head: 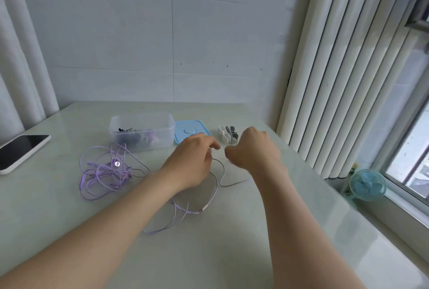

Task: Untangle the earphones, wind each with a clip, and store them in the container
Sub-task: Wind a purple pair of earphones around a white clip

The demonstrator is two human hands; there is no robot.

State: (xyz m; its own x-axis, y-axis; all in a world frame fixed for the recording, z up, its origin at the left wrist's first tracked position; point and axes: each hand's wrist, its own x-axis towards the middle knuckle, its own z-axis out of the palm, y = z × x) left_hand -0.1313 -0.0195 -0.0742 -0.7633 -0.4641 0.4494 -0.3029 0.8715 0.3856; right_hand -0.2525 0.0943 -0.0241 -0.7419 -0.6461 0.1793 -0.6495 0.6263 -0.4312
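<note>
mid-frame, left hand [192, 156] pinches the purple cord [219, 176]; right hand [254, 149] curled, its grasp unclear. a hard tug could tighten knots.

A phone [22, 149] is laid screen-up at the tabletop's [232, 254] left edge; a blue fan [368, 184] is seen beyond the right edge.

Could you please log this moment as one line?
left grip: pinches earphone cable | right grip: curled, hold unclear | container: lid off
</note>
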